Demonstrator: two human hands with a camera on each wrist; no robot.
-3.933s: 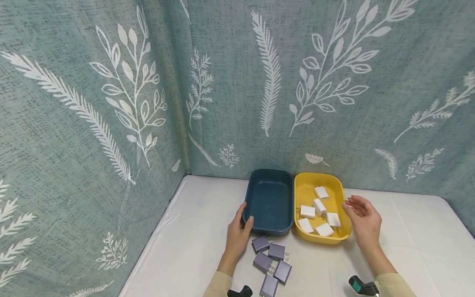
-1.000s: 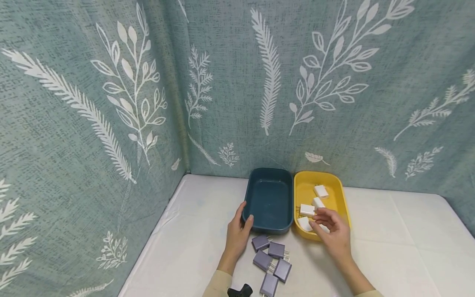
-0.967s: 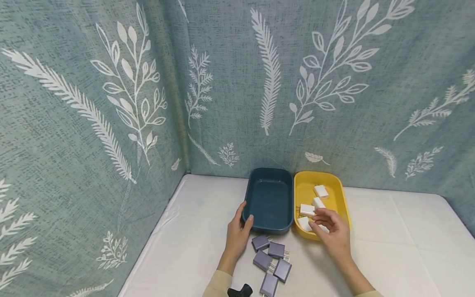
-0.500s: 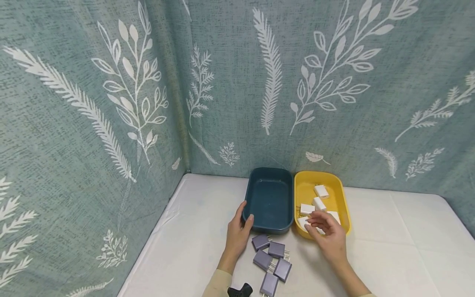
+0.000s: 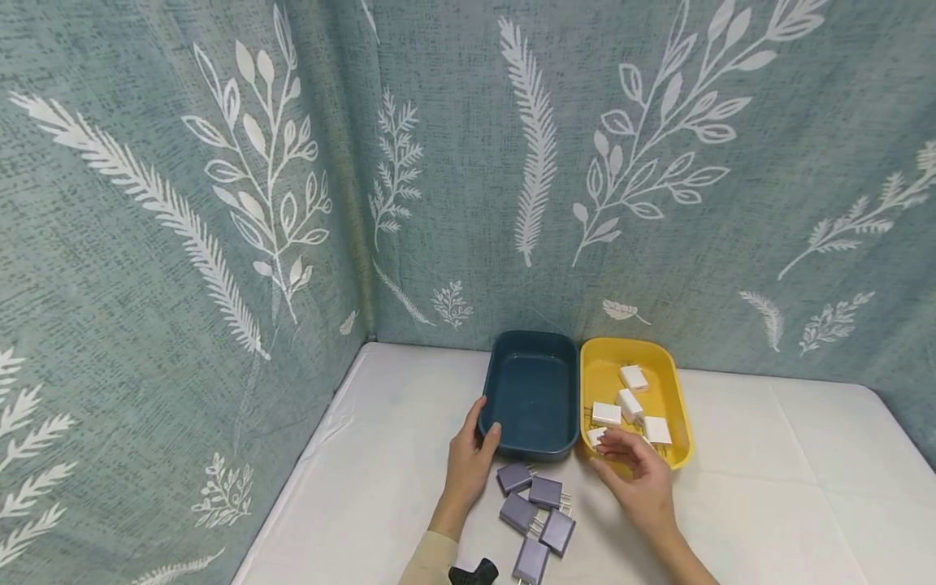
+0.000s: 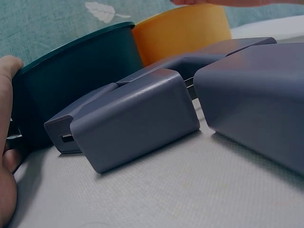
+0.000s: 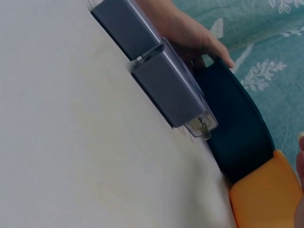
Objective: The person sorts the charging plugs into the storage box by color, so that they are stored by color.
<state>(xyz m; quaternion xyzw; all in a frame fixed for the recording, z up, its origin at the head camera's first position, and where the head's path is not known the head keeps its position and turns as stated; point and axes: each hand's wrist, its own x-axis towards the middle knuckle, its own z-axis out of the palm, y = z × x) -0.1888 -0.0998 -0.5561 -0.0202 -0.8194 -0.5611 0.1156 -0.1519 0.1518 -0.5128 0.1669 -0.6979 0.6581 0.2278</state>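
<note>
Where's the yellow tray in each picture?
Head view: the yellow tray is right of the middle, in the lower half.
Left wrist view: the tray is at the top, a bit right of the middle, behind purple plugs.
Right wrist view: the tray fills the bottom right corner.
Shared landmark: the dark blue tray is beside it every time.

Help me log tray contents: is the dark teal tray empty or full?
Empty: the head view shows the dark teal tray with a bare floor, while five purple wall chargers lie outside it.
</note>
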